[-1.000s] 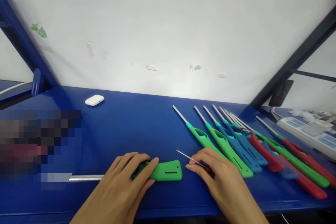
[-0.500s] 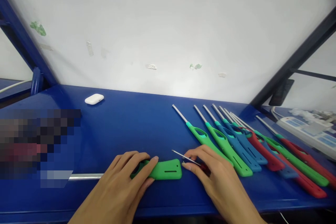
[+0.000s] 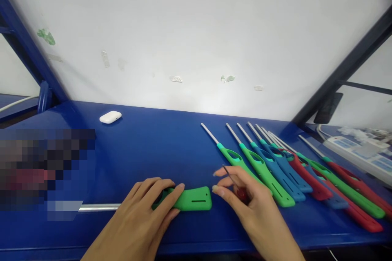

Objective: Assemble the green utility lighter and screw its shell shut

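Note:
My left hand point(image 3: 147, 212) is closed over a green gas lighter point(image 3: 194, 199), which lies flat with its metal tube to the left and its slotted handle end to the right. Fingers hide the trigger area. Just right of that handle, my right hand point(image 3: 245, 197) holds a small screwdriver point(image 3: 241, 193) with a dark red handle, tucked in the palm with its thin shaft tilted up. The thumb and forefinger tips are apart from the lighter; whether something tiny sits between them I cannot make out.
To the right, several more lighters in green point(image 3: 271, 179), blue point(image 3: 283, 167) and red point(image 3: 312, 177) lie side by side. A white case point(image 3: 110, 117) sits at the back left. A white power strip point(image 3: 359, 155) is at the far right. A wall point(image 3: 196, 28) rises behind the blue table point(image 3: 147, 142).
The screwdriver's shaft has swung from pointing left toward the lighter to pointing upward within my right hand. My left hand and the green lighter have stayed in place.

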Tool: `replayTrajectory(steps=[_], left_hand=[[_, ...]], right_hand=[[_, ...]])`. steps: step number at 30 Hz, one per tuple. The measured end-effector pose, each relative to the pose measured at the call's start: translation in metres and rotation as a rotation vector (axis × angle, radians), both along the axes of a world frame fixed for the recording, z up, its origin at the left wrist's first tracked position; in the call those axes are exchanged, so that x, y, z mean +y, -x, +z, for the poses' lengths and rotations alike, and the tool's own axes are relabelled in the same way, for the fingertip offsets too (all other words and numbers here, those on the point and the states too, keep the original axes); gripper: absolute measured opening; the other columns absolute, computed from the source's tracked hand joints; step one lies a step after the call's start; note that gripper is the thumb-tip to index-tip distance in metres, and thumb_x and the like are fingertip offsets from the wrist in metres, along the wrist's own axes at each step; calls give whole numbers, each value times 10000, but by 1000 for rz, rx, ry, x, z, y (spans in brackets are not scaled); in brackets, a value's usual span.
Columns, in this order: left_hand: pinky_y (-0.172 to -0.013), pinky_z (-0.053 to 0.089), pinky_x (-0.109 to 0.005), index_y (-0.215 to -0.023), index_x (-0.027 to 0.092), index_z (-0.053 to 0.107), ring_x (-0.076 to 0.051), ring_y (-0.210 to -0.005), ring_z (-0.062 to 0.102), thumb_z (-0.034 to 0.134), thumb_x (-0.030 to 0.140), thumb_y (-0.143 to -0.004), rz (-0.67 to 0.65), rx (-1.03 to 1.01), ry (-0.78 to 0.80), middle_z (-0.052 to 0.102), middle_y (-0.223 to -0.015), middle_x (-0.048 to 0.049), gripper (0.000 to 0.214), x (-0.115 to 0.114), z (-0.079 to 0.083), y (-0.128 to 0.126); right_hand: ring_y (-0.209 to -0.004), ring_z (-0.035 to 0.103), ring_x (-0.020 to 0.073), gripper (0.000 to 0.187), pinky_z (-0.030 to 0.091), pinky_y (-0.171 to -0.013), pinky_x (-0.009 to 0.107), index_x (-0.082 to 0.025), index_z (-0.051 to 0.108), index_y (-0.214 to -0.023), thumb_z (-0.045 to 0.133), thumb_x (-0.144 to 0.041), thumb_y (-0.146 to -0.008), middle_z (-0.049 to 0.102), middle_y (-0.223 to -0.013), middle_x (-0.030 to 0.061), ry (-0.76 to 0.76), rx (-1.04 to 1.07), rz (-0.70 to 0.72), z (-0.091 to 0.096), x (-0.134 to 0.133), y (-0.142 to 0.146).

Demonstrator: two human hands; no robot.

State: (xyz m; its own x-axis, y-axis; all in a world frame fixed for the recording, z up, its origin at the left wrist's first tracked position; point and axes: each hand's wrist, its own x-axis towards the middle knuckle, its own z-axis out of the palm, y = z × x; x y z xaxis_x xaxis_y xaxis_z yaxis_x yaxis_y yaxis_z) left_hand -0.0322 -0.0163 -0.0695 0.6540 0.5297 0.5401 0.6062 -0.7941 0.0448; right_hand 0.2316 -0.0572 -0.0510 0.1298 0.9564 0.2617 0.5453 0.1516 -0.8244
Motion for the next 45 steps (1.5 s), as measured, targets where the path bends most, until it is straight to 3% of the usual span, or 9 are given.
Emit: replayTrajectory(steps=[2,7,12,18,27,34,40,45], left_hand=[[-884,642,-404,-1424,272,639,-251,-1057,719,477,192,-1100,-4,-5,1,752,-1223,-52,371,0,0,0],[-899,636,-397,-1451,271,624,-247,-1059,709,502,191,-1092,0,3,31,742,-1235,-53,388,-1,0,0],[-905,635,-394,-1452,265,621,-247,-1070,704,484,168,-1090,4,5,39,737,-1237,-56,400,-1,1,-2],[-902,640,-411,-1462,258,606,-258,-1080,700,491,169,-1092,-2,8,53,731,-1238,-65,397,0,0,-2],[-892,642,-426,-1453,252,611,-260,-1064,695,483,162,-1095,-10,7,63,727,-1234,-64,391,-2,1,-2],[-893,631,-424,-1445,253,612,-258,-1067,688,468,171,-1108,-12,-3,54,724,-1231,-59,375,-1,0,-2],[-936,609,-404,-1468,268,599,-252,-1119,666,468,202,-1121,-9,13,59,713,-1275,-55,377,0,-2,1],[-910,611,-404,-1445,265,611,-252,-1069,671,459,176,-1112,-21,-4,48,722,-1225,-57,377,0,1,-1]], right_hand=[[-729,711,141,208,566,-724,206,-327,808,-1187,717,-357,-1002,797,-915,-30,-23,18,13,0,1,2],[-722,743,166,172,583,-708,217,-312,855,-889,747,-396,-992,832,-857,-34,-24,-5,34,3,1,6],[-796,784,193,122,605,-746,227,-296,848,-877,792,-357,-966,843,-908,-20,-87,-6,7,1,0,8],[-737,735,158,239,561,-660,227,-266,820,-798,738,-309,-1018,746,-898,3,-131,-118,83,2,3,12],[-731,737,141,200,559,-683,217,-282,854,-890,730,-180,-1008,743,-929,1,-176,-191,112,-1,2,14],[-746,741,144,185,569,-688,208,-242,817,-869,726,-179,-1017,749,-931,6,-167,-240,127,-1,5,13],[-810,802,144,220,621,-786,213,-278,858,-1066,678,-156,-1035,792,-1065,12,-219,-267,172,-10,-3,7],[-775,821,142,256,661,-726,196,-245,848,-1148,625,-181,-1041,821,-1131,38,-287,-341,186,-10,-12,5]])
